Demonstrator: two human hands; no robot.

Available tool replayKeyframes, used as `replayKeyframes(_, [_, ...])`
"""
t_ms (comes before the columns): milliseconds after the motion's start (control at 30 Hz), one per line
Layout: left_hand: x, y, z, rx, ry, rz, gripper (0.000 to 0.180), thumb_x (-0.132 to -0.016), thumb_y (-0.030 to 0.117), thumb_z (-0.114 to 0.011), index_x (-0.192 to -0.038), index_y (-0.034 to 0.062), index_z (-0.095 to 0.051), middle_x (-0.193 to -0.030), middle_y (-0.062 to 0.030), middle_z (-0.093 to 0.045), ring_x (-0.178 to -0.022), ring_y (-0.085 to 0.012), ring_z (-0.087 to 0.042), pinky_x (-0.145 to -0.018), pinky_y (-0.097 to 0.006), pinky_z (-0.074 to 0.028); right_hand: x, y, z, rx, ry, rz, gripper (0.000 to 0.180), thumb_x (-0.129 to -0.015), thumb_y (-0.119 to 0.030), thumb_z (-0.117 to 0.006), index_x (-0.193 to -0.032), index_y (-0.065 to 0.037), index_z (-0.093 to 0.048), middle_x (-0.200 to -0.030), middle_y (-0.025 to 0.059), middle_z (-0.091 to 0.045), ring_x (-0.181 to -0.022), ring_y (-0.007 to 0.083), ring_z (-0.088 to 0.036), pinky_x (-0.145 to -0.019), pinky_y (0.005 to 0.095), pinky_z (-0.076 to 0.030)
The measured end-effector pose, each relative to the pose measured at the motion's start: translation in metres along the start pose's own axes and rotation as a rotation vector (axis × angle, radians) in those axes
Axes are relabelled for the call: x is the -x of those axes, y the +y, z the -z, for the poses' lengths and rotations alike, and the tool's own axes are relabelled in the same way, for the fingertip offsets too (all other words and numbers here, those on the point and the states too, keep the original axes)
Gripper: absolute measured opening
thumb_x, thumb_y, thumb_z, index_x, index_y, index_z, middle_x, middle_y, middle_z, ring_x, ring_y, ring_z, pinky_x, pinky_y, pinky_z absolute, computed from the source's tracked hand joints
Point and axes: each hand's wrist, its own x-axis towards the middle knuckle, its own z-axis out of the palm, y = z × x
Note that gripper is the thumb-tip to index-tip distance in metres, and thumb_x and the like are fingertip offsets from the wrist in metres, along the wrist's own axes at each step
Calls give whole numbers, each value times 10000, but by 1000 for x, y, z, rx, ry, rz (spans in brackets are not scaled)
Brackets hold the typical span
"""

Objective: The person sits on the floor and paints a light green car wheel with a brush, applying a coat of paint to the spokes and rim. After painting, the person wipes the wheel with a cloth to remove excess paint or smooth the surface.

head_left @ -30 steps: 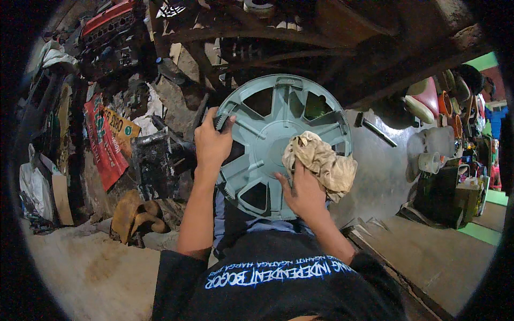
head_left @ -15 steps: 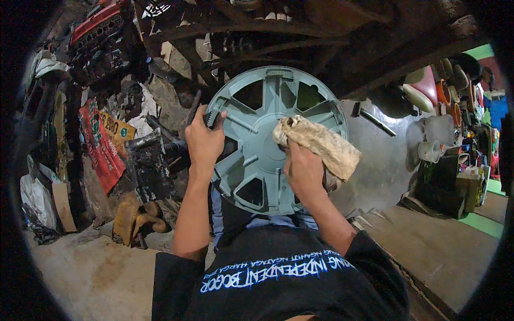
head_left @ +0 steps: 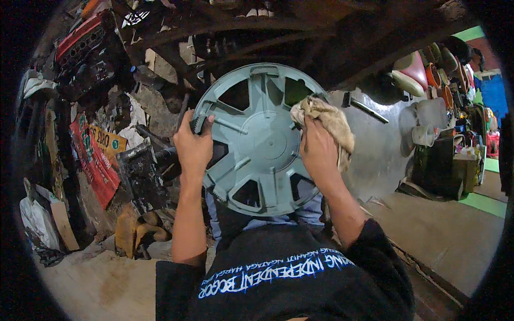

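Observation:
A round grey-green plastic wheel cover (head_left: 271, 140) with spokes and cut-out openings is held up in front of my torso, above my lap. Its left rim is gripped by my left hand (head_left: 194, 142), thumb over the near face and fingers behind the edge. My right hand (head_left: 320, 147) is closed on a stained cream rag (head_left: 327, 122), pressed against the cover's right side near the rim. The rag hides part of that rim, and a loose end of it hangs past my knuckles.
Greasy machine parts (head_left: 142, 171) and a red banner (head_left: 95, 160) stand at the left. A metal sheet (head_left: 369, 155) with a dark-handled bar (head_left: 368, 109) is on the right. Beyond it are a white bucket (head_left: 423, 136) and a cluttered shelf. Dark beams (head_left: 300, 27) run across the top.
My right hand has moved the rag from the cover's hub outward to its right rim, bunching it up. The left hand keeps its grip on the rim. The view has shifted slightly.

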Motion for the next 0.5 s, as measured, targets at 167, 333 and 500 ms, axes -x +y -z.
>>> replayKeyframes(167, [0, 9, -1, -6, -12, 37, 374, -880, 265, -723, -1095, -23, -621, -901, -237, -696, -884, -413, -678, -768, -430, -510, 20, -24, -24, -39, 132, 187, 532, -789, -17, -579, -1316, -8, -503, -1170, 217, -593, -1082, 394, -585, -931, 473, -475])
replayKeyframes(333, [0, 12, 3, -13, -19, -39, 360, -884, 247, -717, -1099, -22, -613, -899, -236, -696, -865, -413, -680, -761, -432, -511, -3, -49, -34, -82, 221, 237, 624, -829, -22, -582, -1426, 13, -403, -1297, 278, -532, -1170, 441, -536, -973, 464, -450])
replayKeyframes(500, [2, 3, 0, 41, -47, 30, 411, -863, 321, -741, -1098, 5, -627, -935, -206, -710, -907, -342, -696, -806, -409, -500, -36, -61, -28, 3, 346, 252, 641, -828, -74, -556, -1425, 44, -353, -1250, 298, -537, -1138, 437, -564, -930, 484, -493])
